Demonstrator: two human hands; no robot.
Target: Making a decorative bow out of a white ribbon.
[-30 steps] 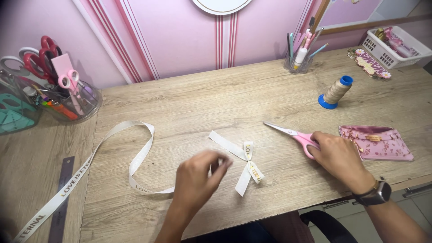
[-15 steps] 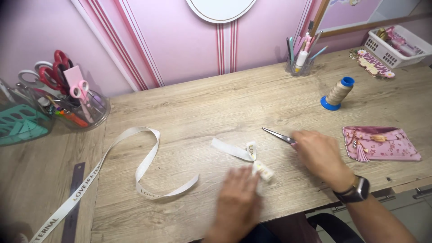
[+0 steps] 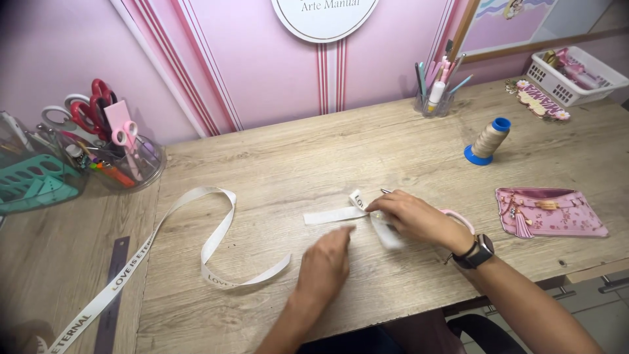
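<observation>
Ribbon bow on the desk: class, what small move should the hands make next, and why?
Probably bring the left hand onto the ribbon bow to steady its flat tail. The right hand already pinches the knot with pink-handled scissors beneath it, while the left hovers just short.

A home craft studio, seen from above a pale wood-grain bench (image 3: 314, 151). Indicators: a clear tub of scissors (image 3: 108, 141) and markers at the left edge; a cup of pens (image 3: 438, 92) against the pink striped wall (image 3: 262, 59); a cone of beige thread (image 3: 488, 141) on a blue base; a long printed white ribbon (image 3: 216, 229) (looped loosely); a dark ruler (image 3: 111, 295); a white basket (image 3: 576, 75) of small supplies; a round sign (image 3: 324, 16) above.
</observation>
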